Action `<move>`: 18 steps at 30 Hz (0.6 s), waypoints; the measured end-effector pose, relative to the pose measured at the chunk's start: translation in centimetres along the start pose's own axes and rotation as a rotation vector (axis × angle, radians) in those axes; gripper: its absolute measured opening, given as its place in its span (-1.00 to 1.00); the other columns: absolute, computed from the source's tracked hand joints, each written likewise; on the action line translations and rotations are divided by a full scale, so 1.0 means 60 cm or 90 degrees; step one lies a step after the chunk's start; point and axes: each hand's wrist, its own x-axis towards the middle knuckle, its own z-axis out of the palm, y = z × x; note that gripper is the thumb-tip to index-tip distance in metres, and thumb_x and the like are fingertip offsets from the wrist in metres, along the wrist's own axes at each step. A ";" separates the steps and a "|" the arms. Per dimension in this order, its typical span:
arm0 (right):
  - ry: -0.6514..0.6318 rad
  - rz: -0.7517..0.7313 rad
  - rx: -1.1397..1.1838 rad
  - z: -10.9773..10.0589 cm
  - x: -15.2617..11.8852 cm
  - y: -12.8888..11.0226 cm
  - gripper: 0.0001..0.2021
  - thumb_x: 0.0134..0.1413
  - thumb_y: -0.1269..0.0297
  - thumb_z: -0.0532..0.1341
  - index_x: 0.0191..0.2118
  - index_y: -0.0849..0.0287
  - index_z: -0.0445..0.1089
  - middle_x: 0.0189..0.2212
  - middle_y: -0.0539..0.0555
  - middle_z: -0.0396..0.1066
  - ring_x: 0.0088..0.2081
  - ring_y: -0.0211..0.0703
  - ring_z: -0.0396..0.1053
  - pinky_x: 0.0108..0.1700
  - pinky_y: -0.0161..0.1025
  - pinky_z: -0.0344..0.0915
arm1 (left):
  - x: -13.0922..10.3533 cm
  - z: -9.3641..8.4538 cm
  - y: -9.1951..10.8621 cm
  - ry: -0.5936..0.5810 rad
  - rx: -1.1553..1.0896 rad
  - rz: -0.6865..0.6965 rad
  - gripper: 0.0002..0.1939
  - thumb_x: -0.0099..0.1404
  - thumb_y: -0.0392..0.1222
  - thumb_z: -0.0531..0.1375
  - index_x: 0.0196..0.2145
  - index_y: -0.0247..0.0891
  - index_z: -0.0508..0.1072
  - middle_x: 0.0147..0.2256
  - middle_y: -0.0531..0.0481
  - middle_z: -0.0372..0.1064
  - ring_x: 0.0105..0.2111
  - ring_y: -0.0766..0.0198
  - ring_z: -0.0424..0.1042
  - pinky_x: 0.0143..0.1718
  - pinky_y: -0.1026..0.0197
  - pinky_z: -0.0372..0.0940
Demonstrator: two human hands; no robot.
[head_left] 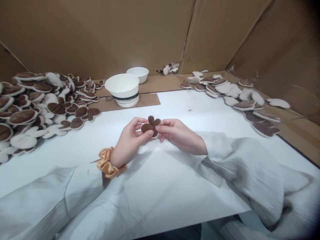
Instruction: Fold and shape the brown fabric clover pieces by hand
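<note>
A brown plush fabric piece [149, 128] with several rounded lobes and a pale edge is held up over the middle of the white table. My left hand [132, 136], with an orange scrunchie [109, 163] at the wrist, grips its left side between thumb and fingers. At the piece's right side, my right hand [176, 133] is closed, thumb and index finger pinching near the centre where the lobes meet. Whether a needle or thread is also between those fingertips, I cannot tell.
Brown and white plush pieces [37, 106] are heaped on the left. More pieces [240, 93] lie spread at the right. A white tub [122, 90] with dark thread around it stands before a smaller white bowl [140, 74]. Cardboard walls [100, 33] enclose the table [160, 186].
</note>
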 end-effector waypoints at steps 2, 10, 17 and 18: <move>-0.003 0.004 0.002 -0.001 -0.001 -0.002 -0.87 -0.13 0.35 0.28 -0.53 0.28 0.33 -0.58 -0.02 0.31 -0.57 -0.39 0.22 -0.47 -0.33 0.18 | 0.001 0.001 -0.001 -0.007 -0.026 -0.009 -0.67 0.12 -0.15 0.22 -0.18 -0.27 0.24 -0.17 -0.08 0.38 -0.33 0.28 0.45 -0.26 0.15 0.39; -0.022 0.005 -0.055 -0.005 0.000 -0.001 -0.88 -0.04 0.35 0.23 -0.48 0.27 0.31 -0.59 0.01 0.33 -0.53 -0.33 0.31 -0.44 -0.31 0.27 | 0.003 0.000 0.000 -0.025 -0.055 -0.025 -0.68 0.13 -0.16 0.22 -0.17 -0.30 0.27 -0.26 -0.06 0.35 -0.31 0.27 0.43 -0.30 0.17 0.38; 0.007 -0.168 -0.198 -0.005 0.002 0.003 -0.84 -0.05 0.32 0.24 -0.32 0.23 0.28 -0.45 -0.01 0.34 -0.54 -0.37 0.29 -0.49 -0.34 0.27 | 0.003 -0.002 -0.002 -0.035 -0.037 -0.039 -0.69 0.15 -0.12 0.20 -0.18 -0.31 0.31 -0.29 -0.06 0.36 -0.31 0.24 0.42 -0.32 0.17 0.37; 0.005 -0.183 -0.201 -0.005 0.001 0.003 -0.85 -0.04 0.34 0.23 -0.31 0.23 0.28 -0.44 -0.01 0.34 -0.53 -0.36 0.30 -0.47 -0.34 0.28 | 0.003 -0.002 -0.001 -0.036 -0.033 -0.039 -0.69 0.15 -0.11 0.20 -0.18 -0.31 0.32 -0.30 -0.06 0.36 -0.31 0.24 0.41 -0.34 0.18 0.37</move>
